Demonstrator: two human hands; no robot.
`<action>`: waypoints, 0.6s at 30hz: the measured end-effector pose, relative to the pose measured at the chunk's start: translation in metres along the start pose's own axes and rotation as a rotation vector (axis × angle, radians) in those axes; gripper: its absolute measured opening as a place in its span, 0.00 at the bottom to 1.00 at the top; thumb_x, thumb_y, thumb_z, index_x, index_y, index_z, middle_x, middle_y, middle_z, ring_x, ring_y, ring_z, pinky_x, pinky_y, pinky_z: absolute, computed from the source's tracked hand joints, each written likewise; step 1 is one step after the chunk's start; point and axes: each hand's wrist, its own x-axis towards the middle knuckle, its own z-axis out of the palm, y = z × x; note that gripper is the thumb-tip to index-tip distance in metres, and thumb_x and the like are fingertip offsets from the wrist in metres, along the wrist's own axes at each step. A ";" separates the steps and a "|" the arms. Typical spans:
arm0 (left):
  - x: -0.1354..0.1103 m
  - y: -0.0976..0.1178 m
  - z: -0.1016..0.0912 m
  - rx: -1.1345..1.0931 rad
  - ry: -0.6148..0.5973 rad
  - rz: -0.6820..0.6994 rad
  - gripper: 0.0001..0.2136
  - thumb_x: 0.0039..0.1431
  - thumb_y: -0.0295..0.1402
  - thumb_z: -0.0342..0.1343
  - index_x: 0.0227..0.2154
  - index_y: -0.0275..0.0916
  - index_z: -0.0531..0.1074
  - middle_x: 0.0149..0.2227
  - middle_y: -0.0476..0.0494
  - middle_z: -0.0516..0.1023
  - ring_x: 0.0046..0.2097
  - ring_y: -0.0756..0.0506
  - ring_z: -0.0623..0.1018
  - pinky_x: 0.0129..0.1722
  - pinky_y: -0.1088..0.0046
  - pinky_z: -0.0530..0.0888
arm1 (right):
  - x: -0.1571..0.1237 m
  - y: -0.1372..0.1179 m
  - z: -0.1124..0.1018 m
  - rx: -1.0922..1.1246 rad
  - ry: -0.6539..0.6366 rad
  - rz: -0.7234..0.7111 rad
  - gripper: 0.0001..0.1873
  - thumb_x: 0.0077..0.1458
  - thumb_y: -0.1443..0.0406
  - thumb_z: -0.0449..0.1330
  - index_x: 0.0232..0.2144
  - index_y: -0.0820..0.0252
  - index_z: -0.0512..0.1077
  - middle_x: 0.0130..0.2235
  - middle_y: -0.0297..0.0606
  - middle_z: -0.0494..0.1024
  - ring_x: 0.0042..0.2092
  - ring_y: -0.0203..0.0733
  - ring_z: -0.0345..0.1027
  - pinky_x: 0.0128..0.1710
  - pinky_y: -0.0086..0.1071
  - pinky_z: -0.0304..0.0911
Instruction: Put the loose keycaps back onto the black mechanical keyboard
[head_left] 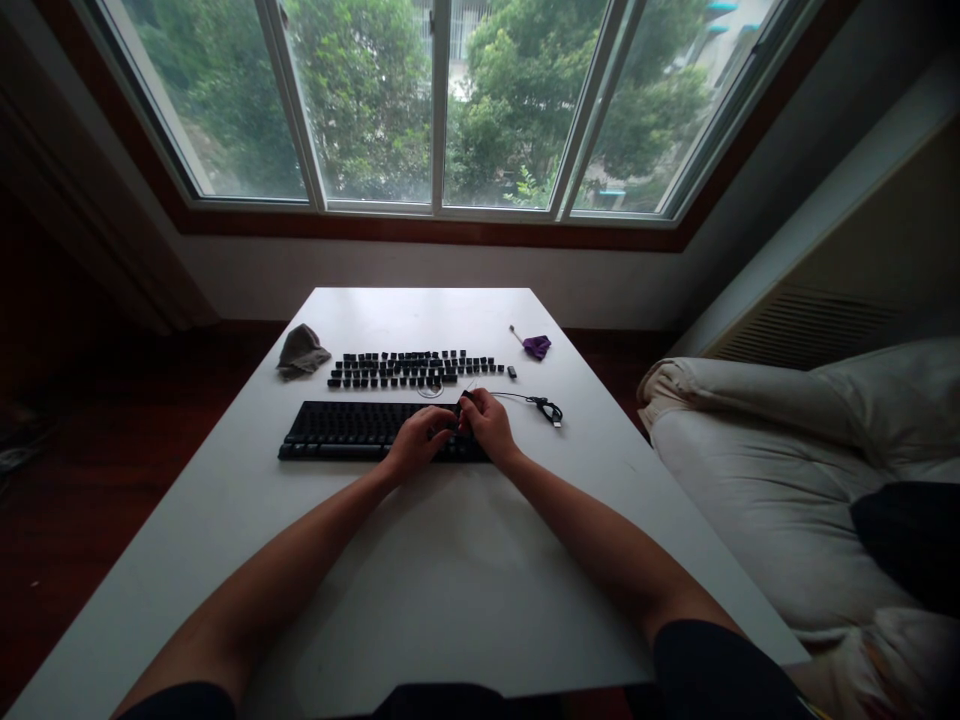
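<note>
A black keyboard (337, 430) lies lengthwise across the white table, its right part covered by both hands. My left hand (421, 438) is closed over that right part with curled fingers, and whatever they grip is hidden. Close beside it, my right hand (486, 420) is closed in a pinch around a small dark piece too small to name surely, perhaps a keycap. Behind the keyboard, loose black keycaps (394, 380) stand in several rows. A thin clear or wire ring (430, 393) lies between those rows and the keyboard.
A bundled black USB cable (551, 410) lies right of my hands. Farther back are a purple cloth (537, 347) and a small thin brush (516, 332). A grey cloth (302, 352) sits at the table's left edge. A pale sofa (757, 480) stands to the right of the table (450, 580).
</note>
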 end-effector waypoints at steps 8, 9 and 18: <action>0.001 0.004 0.000 0.070 0.090 0.131 0.09 0.58 0.28 0.61 0.42 0.43 0.75 0.49 0.41 0.73 0.54 0.41 0.72 0.57 0.58 0.70 | 0.004 0.006 0.000 0.030 -0.062 0.062 0.14 0.57 0.51 0.57 0.33 0.55 0.64 0.23 0.30 0.74 0.22 0.38 0.68 0.23 0.31 0.64; 0.001 0.004 0.000 0.069 0.090 0.136 0.09 0.59 0.28 0.61 0.42 0.43 0.75 0.49 0.41 0.73 0.54 0.41 0.72 0.57 0.58 0.69 | 0.005 0.006 0.001 0.033 -0.064 0.067 0.14 0.57 0.52 0.57 0.33 0.55 0.64 0.23 0.30 0.73 0.22 0.38 0.68 0.23 0.31 0.64; 0.002 0.000 -0.001 0.017 0.143 -0.022 0.09 0.61 0.29 0.57 0.44 0.42 0.75 0.42 0.45 0.78 0.43 0.45 0.77 0.44 0.67 0.74 | 0.006 0.000 -0.004 0.138 0.060 -0.028 0.07 0.55 0.60 0.52 0.35 0.53 0.58 0.28 0.29 0.73 0.30 0.39 0.70 0.33 0.32 0.67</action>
